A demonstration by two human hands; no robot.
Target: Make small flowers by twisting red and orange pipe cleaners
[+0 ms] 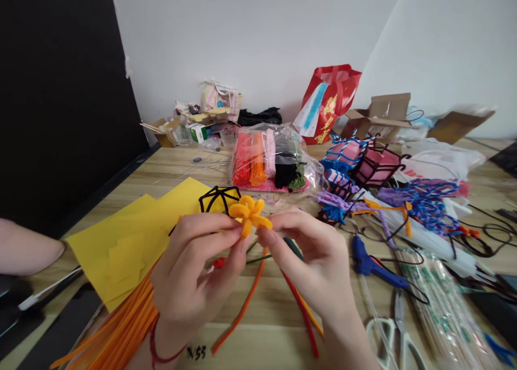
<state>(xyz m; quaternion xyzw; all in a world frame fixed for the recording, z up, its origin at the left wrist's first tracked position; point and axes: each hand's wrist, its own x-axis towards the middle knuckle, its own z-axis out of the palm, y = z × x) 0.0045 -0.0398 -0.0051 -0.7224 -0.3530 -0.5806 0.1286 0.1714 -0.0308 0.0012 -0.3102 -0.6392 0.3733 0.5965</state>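
Note:
Between my two hands is a small yellow-orange pipe cleaner flower (251, 215) with several looped petals. My left hand (197, 262) pinches it from the left, thumb and forefinger at a lower petal. From the right, the thumb and forefinger of my right hand (309, 257) close on another petal. Behind the flower stands a black pipe cleaner frame (220, 199) shaped like a small dome. Below my hands lie loose pipe cleaners, an orange one (244, 304) and a red one (304, 315). A bundle of orange pipe cleaners (117, 327) lies beside my left wrist.
Yellow paper sheets (157, 214) lie to the left, near another person's arm (28, 249). A clear bag of pipe cleaners (274, 157) sits behind. At right are a blue glue gun (375, 265), scissors (398, 327), wrapped sticks (444, 305) and pipe cleaner lanterns (377, 165).

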